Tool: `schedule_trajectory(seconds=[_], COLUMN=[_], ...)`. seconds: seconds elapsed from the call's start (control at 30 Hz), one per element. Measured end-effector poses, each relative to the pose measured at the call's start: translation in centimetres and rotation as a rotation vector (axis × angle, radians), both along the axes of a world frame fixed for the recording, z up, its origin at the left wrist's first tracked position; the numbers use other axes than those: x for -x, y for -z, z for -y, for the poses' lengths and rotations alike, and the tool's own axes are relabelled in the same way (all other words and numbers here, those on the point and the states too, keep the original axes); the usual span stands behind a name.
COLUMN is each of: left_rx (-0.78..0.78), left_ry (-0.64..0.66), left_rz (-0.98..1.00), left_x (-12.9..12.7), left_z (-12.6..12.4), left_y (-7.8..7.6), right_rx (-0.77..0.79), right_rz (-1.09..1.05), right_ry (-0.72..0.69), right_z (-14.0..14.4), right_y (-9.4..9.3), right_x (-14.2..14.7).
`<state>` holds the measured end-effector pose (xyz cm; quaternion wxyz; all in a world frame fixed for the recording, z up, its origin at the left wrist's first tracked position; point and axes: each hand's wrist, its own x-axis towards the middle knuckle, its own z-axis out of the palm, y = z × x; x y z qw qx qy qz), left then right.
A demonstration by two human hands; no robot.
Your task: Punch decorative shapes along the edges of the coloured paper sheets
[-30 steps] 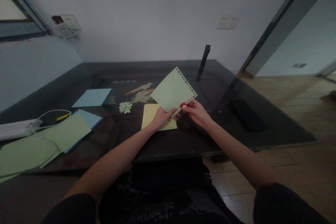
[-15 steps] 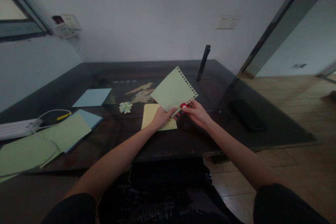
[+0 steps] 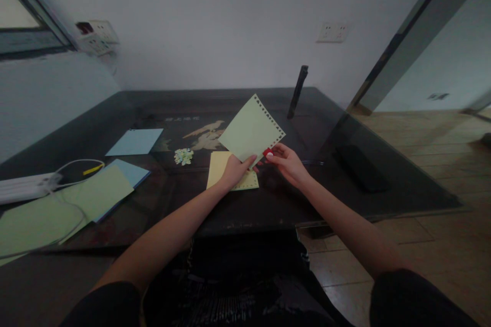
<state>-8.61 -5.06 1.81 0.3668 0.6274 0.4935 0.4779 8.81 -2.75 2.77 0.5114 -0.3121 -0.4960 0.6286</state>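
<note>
My left hand (image 3: pixel 233 171) pinches the green sheet (image 3: pixel 251 130) steady, tilted up so my right hand (image 3: pixel 286 162) can grip the red punch (image 3: pixel 267 152) on its edge.

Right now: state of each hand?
Left hand: closed on the green sheet, pinching its lower edge.
Right hand: closed on a small red punch at the sheet's corner.

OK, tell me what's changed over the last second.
The green sheet has shifted slightly up and left, held by the left hand. The right hand followed it, keeping the red punch at the sheet's lower corner. The yellow sheet and other papers stayed put.
</note>
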Motion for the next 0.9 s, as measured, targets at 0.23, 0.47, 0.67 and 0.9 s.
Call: schedule_trajectory(seconds=[0.23,0.47,0.67,0.9], left_rx=[-0.03,0.0,-0.012,-0.027], left_ry=[-0.041,-0.044,-0.086,-0.188], left_rz=[0.051,0.095,0.117,0.198], left_x=[0.1,0.1,0.7,1.8], left_z=[0.0,0.1,-0.5,-1.5], left_y=[-0.1,-0.6,-0.4,-0.2], right_rx=[-0.007,-0.008,-0.004,-0.04], right_rz=[-0.004,0.001,0.037,0.024], right_ry=[0.026,0.06,0.076,0.141], right_z=[-0.1,-0.1,-0.3,-0.8], right_y=[-0.1,-0.4,-0.4,-0.6], right_x=[-0.2,-0.5,-0.8,-1.4])
